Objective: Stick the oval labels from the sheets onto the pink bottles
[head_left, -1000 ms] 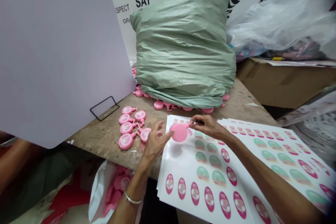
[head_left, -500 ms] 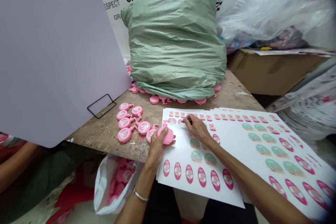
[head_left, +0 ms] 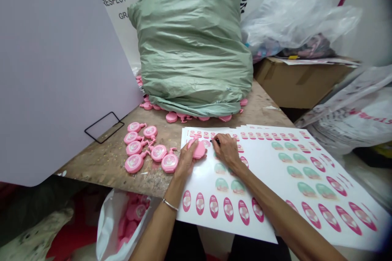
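Note:
My left hand grips a round pink plastic piece, shaped like a small pump bottle, over the left part of a white sticker sheet. Close beside it, my right hand rests on the sheet's upper part, fingers pinched around a small dark tool whose kind I cannot make out. Round pink stickers lie by its tip. On the wooden table to the left sit several more pink pump-shaped pieces with round labels on their faces.
A large green sack stands at the back, with pink pieces poking out beneath it. A pale board and a black wire frame are at left. Below the table edge hangs a white bag of pink pieces. A cardboard box sits right.
My left hand has carried the pink piece away from the labelled pieces and over the sheet, closer to my right hand. The whole view has shifted slightly.

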{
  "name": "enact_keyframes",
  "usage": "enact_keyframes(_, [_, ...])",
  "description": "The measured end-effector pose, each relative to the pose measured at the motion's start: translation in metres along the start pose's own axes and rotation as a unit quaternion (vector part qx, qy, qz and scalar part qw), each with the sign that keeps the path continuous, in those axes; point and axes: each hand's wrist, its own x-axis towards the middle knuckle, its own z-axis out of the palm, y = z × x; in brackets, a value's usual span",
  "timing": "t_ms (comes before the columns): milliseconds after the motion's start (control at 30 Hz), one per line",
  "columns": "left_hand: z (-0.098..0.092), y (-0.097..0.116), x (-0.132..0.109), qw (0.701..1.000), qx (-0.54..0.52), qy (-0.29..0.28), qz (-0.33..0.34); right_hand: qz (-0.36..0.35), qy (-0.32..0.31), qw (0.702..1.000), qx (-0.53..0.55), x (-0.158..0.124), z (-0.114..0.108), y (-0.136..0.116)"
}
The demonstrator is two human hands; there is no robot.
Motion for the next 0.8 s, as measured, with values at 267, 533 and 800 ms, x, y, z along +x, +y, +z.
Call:
enact_keyframes(267, [0.0008,-0.0026,0.0020,1.000,0.026,0.005,0.007,-0.008,-0.001,1.000,0.019,0.0001,0.0000,0.0055])
enact_keyframes(533, [0.0008,-0.0021,-0.0012,1.000,0.030,-0.003,0.008,-0.010,0.016,1.000,0.022,-0.0034,0.0003,-0.0022])
enact_keyframes(800, [0.0008,-0.0016,-0.0026,0.999,0.032,-0.009,0.014,-0.011,0.009,1.000,0.008,-0.0010,0.0009,0.0040])
